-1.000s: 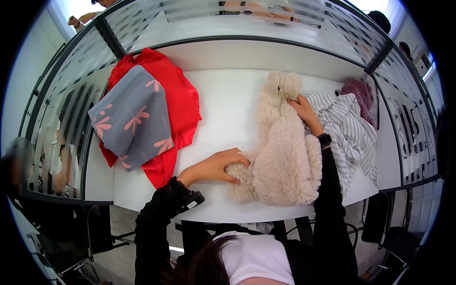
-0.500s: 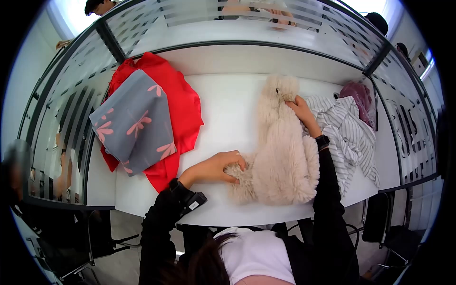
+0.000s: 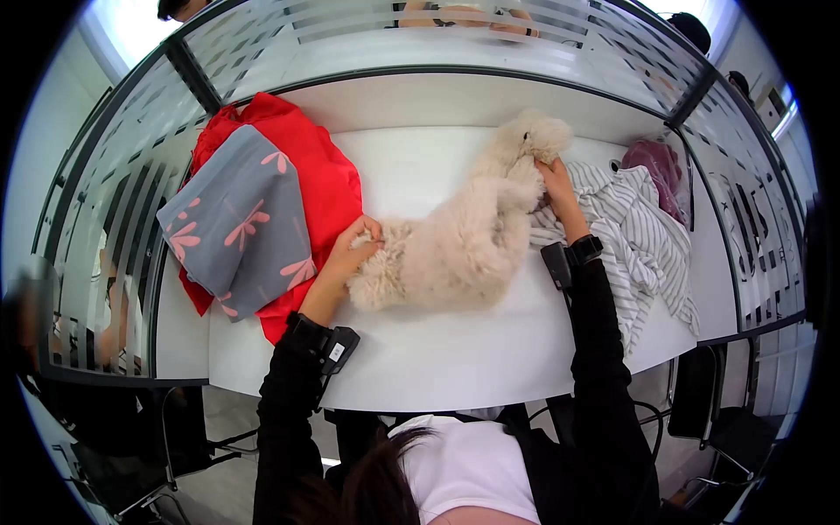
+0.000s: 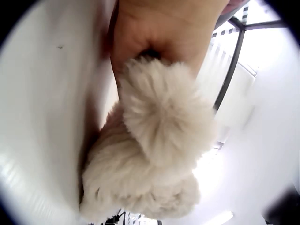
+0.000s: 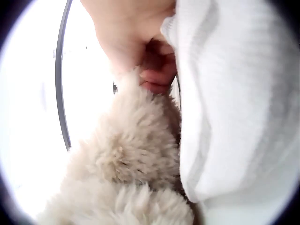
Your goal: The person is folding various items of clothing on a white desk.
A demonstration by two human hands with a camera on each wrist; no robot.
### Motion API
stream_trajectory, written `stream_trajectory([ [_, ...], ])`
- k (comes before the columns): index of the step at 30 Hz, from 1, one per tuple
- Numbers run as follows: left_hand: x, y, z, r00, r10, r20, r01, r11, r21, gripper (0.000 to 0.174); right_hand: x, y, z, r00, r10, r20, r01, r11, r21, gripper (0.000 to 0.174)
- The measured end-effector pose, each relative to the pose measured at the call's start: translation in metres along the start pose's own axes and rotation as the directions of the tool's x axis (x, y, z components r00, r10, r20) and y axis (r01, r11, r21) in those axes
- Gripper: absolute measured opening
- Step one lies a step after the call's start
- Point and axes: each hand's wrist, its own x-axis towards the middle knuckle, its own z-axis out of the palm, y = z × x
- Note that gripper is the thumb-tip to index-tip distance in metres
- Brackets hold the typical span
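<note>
Above the white table (image 3: 455,350), arms spread, left grip (image 3: 354,249) and right grip (image 3: 551,179) clutch the fluffy garment (image 3: 464,245).

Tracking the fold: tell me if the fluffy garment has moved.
Yes: the fluffy garment swung left, its lower end now beside the red cloth.

The fleece (image 3: 455,249) partly hides left hand (image 3: 354,249) and right hand (image 3: 553,181) fingers.

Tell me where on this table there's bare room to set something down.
Widest bare patch: the near edge of the table, below the fluffy garment. A smaller one sits far back, between the red cloth and that garment. Crowded: grey cloth on the left, striped shirt on the right.
</note>
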Motion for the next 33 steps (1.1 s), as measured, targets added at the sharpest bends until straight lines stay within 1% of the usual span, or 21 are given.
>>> stream_trajectory([
  [1,-0.003,0.008,0.001,0.997,-0.074,0.023,0.077,0.978,-0.194,0.012,0.002,-0.002,-0.001,0.997,0.083,-0.010,-0.082,0.995,0.065,0.035],
  [2,-0.002,0.001,-0.004,0.999,-0.048,0.016,0.050,0.975,-0.217,0.012,0.003,-0.003,-0.001,0.993,0.106,-0.047,-0.101,0.991,0.090,0.034],
  [4,-0.002,0.005,0.000,0.998,-0.056,-0.034,0.049,0.982,-0.180,0.012,0.001,-0.008,0.002,0.991,0.093,-0.098,-0.071,0.975,0.208,0.031],
  [5,-0.002,0.003,-0.001,0.999,0.000,-0.044,-0.004,0.996,-0.085,0.015,0.004,-0.004,0.000,0.991,0.077,-0.105,-0.052,0.974,0.222,0.031],
  [8,-0.002,0.007,-0.002,0.992,-0.123,0.030,0.127,0.956,-0.263,0.022,0.002,-0.012,0.002,0.980,0.146,-0.138,-0.102,0.952,0.287,0.034],
  [11,-0.002,0.004,0.000,0.996,0.082,-0.034,-0.088,0.954,-0.286,0.045,0.001,-0.010,-0.004,0.989,0.094,-0.116,-0.048,0.935,0.352,0.036],
  [14,-0.001,-0.003,-0.003,0.982,0.183,0.037,-0.162,0.937,-0.309,0.073,0.009,0.001,-0.012,0.979,0.138,-0.150,-0.068,0.915,0.398,0.038],
  [15,-0.002,0.001,-0.001,0.982,0.185,0.034,-0.168,0.944,-0.285,0.089,0.008,-0.001,-0.013,0.980,0.140,-0.143,-0.070,0.909,0.411,0.039],
  [16,-0.003,0.002,-0.001,0.984,0.173,0.042,-0.154,0.946,-0.287,0.090,0.007,0.000,-0.013,0.982,0.126,-0.140,-0.055,0.903,0.425,0.040],
  [18,-0.003,0.004,-0.001,0.974,0.217,0.062,-0.205,0.965,-0.161,0.091,0.007,0.000,-0.014,0.982,0.110,-0.151,-0.031,0.891,0.453,0.040],
  [21,-0.008,0.015,0.008,0.972,0.218,0.092,-0.213,0.975,-0.068,0.088,0.002,-0.002,-0.015,0.986,0.089,-0.144,-0.019,0.905,0.425,0.041],
  [24,-0.005,0.004,0.006,0.975,0.202,0.088,-0.212,0.969,0.124,0.078,0.002,-0.001,-0.014,0.988,0.075,-0.135,-0.013,0.911,0.412,0.042],
  [25,-0.006,0.002,0.006,0.980,0.185,0.073,-0.194,0.970,0.145,0.060,0.001,-0.003,-0.014,0.987,0.104,-0.121,-0.050,0.921,0.387,0.045],
  [28,-0.003,0.000,0.002,0.992,0.089,0.087,-0.095,0.993,0.066,0.045,-0.002,-0.010,-0.008,0.994,0.096,-0.048,-0.070,0.921,0.384,0.048],
  [29,-0.006,0.000,0.005,0.992,0.097,0.078,-0.101,0.994,0.043,0.037,-0.006,-0.013,-0.006,0.997,0.074,0.002,-0.068,0.916,0.395,0.050],
  [32,-0.007,0.008,0.009,0.987,0.099,0.128,-0.110,0.990,0.089,0.034,-0.009,-0.019,-0.003,0.994,0.071,0.088,-0.097,0.935,0.342,0.050],
  [33,-0.005,0.005,0.007,0.975,0.163,0.150,-0.186,0.970,0.154,0.032,-0.011,-0.023,0.001,0.991,0.081,0.110,-0.113,0.938,0.327,0.050],
])
